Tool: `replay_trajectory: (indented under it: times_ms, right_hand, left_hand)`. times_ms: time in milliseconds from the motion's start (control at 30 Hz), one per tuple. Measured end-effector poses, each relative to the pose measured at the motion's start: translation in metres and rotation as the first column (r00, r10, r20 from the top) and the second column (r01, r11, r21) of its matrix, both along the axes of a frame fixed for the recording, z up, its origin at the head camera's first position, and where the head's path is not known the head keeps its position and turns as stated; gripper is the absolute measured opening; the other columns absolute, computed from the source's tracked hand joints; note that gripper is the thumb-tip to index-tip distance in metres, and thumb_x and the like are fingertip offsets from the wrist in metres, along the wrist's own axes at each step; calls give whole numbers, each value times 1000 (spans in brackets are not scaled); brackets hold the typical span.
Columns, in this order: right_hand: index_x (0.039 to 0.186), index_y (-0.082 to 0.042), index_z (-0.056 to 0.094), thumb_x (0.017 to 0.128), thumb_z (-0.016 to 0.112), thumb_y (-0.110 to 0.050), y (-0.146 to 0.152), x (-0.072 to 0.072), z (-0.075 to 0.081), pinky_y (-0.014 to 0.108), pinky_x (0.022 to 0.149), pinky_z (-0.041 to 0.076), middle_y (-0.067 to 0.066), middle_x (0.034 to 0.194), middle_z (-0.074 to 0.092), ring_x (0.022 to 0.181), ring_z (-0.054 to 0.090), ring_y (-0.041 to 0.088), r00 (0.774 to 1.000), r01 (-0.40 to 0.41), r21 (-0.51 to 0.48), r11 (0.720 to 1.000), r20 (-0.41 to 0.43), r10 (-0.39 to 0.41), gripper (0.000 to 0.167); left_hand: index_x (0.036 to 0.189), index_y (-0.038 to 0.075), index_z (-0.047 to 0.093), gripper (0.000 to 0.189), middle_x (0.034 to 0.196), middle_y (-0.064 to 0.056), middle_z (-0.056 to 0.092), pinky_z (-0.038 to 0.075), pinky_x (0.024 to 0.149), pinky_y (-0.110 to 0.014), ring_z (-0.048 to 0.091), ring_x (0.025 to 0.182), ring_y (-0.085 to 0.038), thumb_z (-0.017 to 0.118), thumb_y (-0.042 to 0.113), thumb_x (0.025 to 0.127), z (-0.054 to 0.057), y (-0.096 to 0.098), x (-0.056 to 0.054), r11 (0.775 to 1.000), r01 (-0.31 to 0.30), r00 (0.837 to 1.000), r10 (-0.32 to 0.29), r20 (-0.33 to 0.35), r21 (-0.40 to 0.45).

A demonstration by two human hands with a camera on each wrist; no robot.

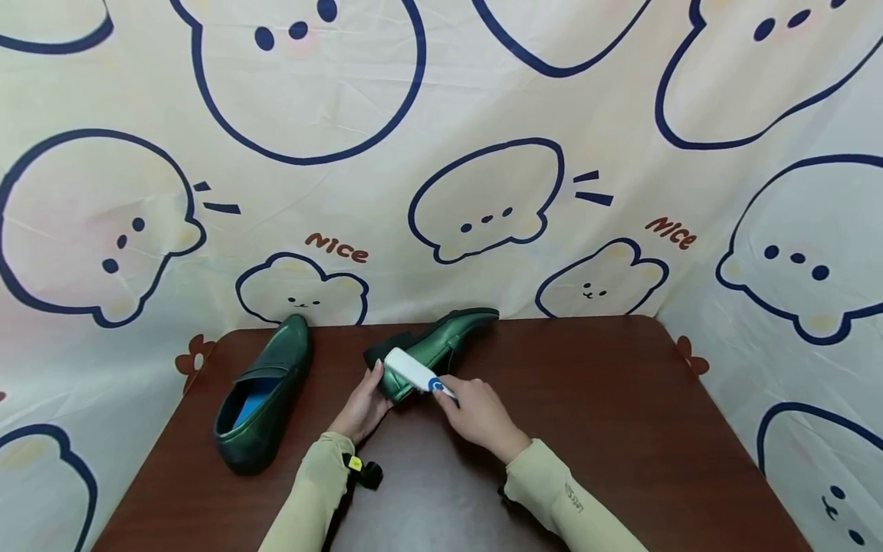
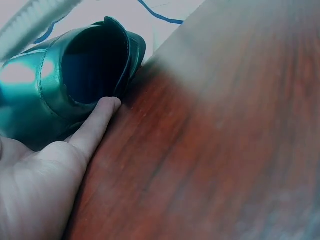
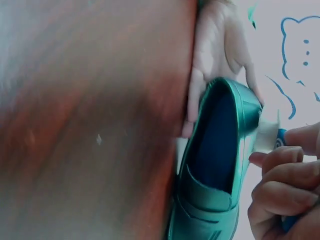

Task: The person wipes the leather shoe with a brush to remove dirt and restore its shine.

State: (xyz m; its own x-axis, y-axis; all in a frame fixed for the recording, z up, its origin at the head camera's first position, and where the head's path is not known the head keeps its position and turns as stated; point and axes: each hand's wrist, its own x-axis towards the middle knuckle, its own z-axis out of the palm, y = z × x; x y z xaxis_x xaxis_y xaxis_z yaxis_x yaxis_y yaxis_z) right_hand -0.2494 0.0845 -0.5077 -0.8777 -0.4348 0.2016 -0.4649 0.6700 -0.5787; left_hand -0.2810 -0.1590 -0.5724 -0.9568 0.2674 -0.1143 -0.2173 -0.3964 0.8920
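Note:
A shiny green loafer [image 1: 436,343] lies tipped on its side near the table's far edge, its sole turned away from me. My left hand [image 1: 362,410] grips it round the heel, fingers along one side and thumb on the other. In my right hand [image 1: 483,418] is a white brush [image 1: 411,369] with a blue-and-white handle, pinched near the handle. Its white head lies against the outer side of the heel, as the right wrist view shows beside the loafer [image 3: 205,192]. The left wrist view looks into the dark opening of the loafer [image 2: 27,107].
A second green loafer [image 1: 286,364] with a blue insole stands upright at the left of the brown table [image 1: 607,429]. Behind and beside the table hangs a pale curtain [image 1: 483,107] printed with cartoon outlines.

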Motion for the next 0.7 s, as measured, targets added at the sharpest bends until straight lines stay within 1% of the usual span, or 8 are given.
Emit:
replay_trajectory:
  times_ms: [100,233,300,400,467,500,600,700]
  right_hand:
    - [121,-13,72,105,62,-26,-4,3,-2,24,61,48,0,94,75,64,55,5,999,-17,20,1000,-30,18,22]
    - [116,-14,72,105,63,-25,-1,-1,-5,25,59,48,1,94,76,63,56,7,997,9,47,999,-82,-5,18]
    - [112,-14,72,104,64,-25,4,-6,-6,28,56,48,2,90,76,62,59,11,990,56,68,996,-136,-47,16]
    - [113,-11,72,103,66,-25,14,-17,-7,35,55,51,5,89,76,63,64,17,968,182,91,979,-193,-162,19]
    - [115,-10,73,102,67,-25,19,-22,-8,38,57,53,8,91,77,65,66,19,952,250,95,963,-203,-227,21]
    - [117,-9,73,102,66,-25,21,-24,-8,39,58,54,8,91,77,65,66,18,949,268,94,959,-195,-246,23]
    - [119,-8,73,103,65,-26,23,-25,-8,38,58,54,8,93,78,65,66,17,955,260,94,961,-171,-242,26]
    - [120,-6,73,103,66,-25,23,-25,-9,37,57,54,9,92,78,64,65,16,960,242,93,966,-166,-224,27]
  left_hand:
    - [160,22,10,62,144,-7,40,50,99,-31,56,119,-10,33,52,111,1,1,-2,1000,0,1000,0,3,5]
    - [160,23,10,61,142,-5,43,51,101,-32,57,120,-10,30,52,111,1,0,-3,1000,12,1000,-12,-3,19]
    - [161,23,9,62,144,-5,42,51,102,-32,57,121,-10,31,52,111,1,0,-3,1000,18,1000,-18,-9,24]
    - [163,22,4,65,151,-8,36,50,103,-32,55,124,-9,31,51,112,0,-1,-3,999,40,999,-40,-27,5]
    - [163,22,3,66,154,-9,32,49,102,-31,54,125,-9,32,51,111,0,-1,-3,999,48,998,-49,-32,-10]
    - [163,23,2,66,155,-9,31,49,101,-31,54,125,-8,32,52,111,0,-1,-2,999,46,998,-46,-29,-21]
    - [163,25,7,65,155,-10,32,48,99,-33,52,124,-12,35,52,111,2,1,0,999,1,1000,-1,-8,-41]
    - [165,26,7,74,156,-13,33,45,102,-37,49,127,-19,44,55,108,6,8,2,992,-73,997,75,13,-107]
